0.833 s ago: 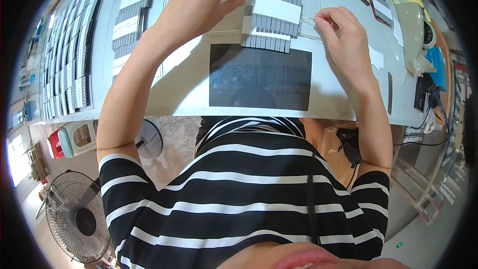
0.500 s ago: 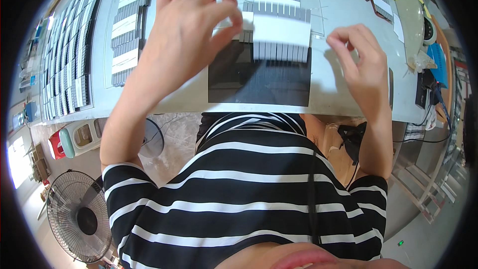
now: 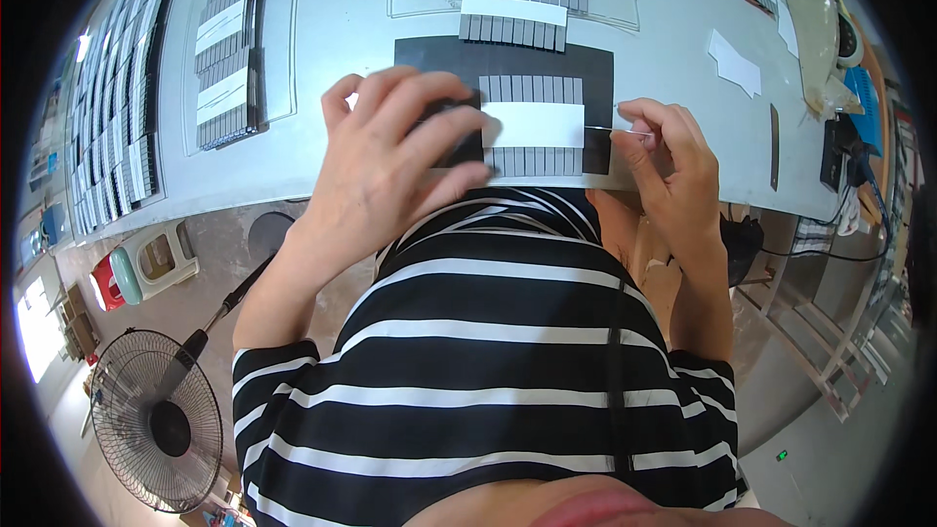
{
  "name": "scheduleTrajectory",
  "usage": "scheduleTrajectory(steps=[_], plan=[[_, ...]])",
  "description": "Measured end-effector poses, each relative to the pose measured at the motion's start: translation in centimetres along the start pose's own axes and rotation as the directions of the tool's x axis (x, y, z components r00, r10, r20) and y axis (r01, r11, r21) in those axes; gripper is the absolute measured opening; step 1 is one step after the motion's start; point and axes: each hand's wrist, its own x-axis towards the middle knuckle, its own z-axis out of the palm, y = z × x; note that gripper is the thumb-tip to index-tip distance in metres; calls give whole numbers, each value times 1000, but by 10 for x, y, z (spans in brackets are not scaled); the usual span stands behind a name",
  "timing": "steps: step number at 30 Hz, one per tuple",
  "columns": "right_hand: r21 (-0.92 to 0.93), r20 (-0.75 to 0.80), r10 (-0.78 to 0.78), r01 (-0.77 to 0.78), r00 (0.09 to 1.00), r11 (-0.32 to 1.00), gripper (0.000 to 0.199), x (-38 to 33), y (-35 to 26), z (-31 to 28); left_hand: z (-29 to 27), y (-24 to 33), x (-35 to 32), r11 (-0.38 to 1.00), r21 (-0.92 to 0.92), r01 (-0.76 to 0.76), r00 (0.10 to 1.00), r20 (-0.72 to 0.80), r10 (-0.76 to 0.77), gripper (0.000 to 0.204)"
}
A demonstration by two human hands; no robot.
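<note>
A row of narrow grey strips (image 3: 533,162), crossed by a white paper band (image 3: 535,125), lies on a black mat (image 3: 599,78) in front of me. My left hand (image 3: 386,161) hovers over the mat's left side, blurred, its fingers spread at the row's left end with nothing visible in them. To the right of the row, my right hand (image 3: 683,161) pinches a thin, needle-like rod (image 3: 610,129) between thumb and fingers. The rod points left and reaches the band's right edge. Whether it passes under the band is hidden.
Beyond the mat are banded strip rows (image 3: 522,15) on a clear sheet (image 3: 420,0). More stacks (image 3: 226,88) and long rows (image 3: 112,137) stand at the left. At the right are a white paper piece (image 3: 734,63), a dark flat bar (image 3: 775,146) and a blue object (image 3: 859,117).
A banded row sat over the mat's far edge; one now lies nearer me on the mat. Both hands have come lower, and the rod now shows in my right hand. The view has shifted.
</note>
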Motion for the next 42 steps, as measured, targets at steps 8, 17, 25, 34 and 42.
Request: scheduleTrajectory(steps=[8,17,25,34,42], plan=[[-131,-95,-287,274,953,953,24,11,-13,16,20,5,-8,993,65,-94,989,123,85,58],[-2,23,-346,346,938,938,38,18,-27,41,24,3,-7,992,56,-115,991,70,111,50],[-161,-67,-326,312,943,936,43,-13,5,6,23,2,-8,995,19,-99,992,79,98,49],[-450,117,-377,387,919,805,56,-16,2,13,24,2,-8,994,31,-104,991,82,101,51],[-436,162,-467,487,869,757,57,-4,-11,26,22,3,-9,995,54,-83,989,126,76,55]])
